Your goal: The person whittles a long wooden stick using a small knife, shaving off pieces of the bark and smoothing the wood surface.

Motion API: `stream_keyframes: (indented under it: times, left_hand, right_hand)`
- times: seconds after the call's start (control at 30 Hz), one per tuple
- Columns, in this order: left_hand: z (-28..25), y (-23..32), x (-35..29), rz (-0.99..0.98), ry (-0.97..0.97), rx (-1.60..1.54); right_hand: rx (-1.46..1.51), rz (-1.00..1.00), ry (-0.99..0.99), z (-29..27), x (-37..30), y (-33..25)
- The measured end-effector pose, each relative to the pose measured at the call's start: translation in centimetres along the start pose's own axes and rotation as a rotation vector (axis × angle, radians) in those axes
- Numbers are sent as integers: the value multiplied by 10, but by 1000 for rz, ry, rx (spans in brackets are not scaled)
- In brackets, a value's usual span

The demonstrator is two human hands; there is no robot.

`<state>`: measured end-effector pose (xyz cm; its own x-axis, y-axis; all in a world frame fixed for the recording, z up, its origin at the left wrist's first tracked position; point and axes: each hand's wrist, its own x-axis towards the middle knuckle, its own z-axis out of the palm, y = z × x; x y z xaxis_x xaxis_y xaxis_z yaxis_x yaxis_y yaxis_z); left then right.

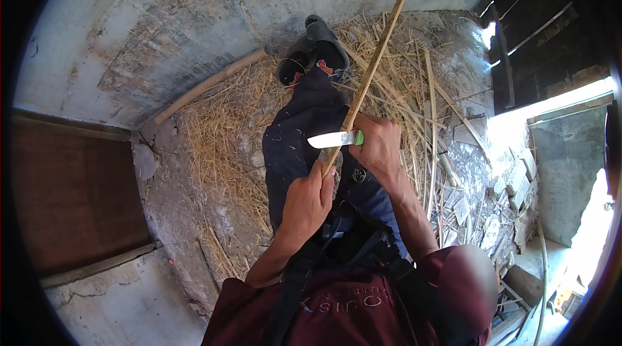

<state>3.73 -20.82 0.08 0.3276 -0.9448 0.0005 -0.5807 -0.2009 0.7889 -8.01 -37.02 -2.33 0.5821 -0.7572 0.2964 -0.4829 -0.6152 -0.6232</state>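
My right hand [379, 146] is closed around the green handle of a knife [332, 139]. Its broad pale blade points left and lies across a long bamboo strip [376, 54], apparently touching it. The strip slants from my lap up past the top edge of the picture. Just below the blade, my left hand [308, 197] grips the lower part of the strip, with the thumb along it. Both hands are over my dark trousers [288, 129]. The strip's lowest end is hidden in my left hand.
Pale shavings [223, 145] cover the floor around my legs and dark shoes [324, 38]. A wooden pole [210, 83] lies along the wall at left. More long strips [432, 126] lie to the right, near broken rubble [515, 181]. A brown panel [78, 197] stands at far left.
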Motion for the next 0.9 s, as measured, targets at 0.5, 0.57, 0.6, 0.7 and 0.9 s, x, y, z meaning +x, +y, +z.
stream_keyframes:
  times: [0.5,0.57,0.6,0.7,0.9]
  left_hand:
    - [-8,-14,-3,-43,-7,45]
    - [-6,-10,-4,-62,-7,45]
    - [-5,-9,-4,-60,-7,53]
    - [-6,-6,-1,-40,-8,76]
    - [-8,-5,-9,-68,-21,136]
  right_hand:
    - [186,-18,-135,21,-6,-3]
    - [440,70,-263,22,-6,-1]
    - [627,152,-389,22,-4,1]
    - [914,262,-504,31,-6,11]
    - [75,-145,43,17,-7,-2]
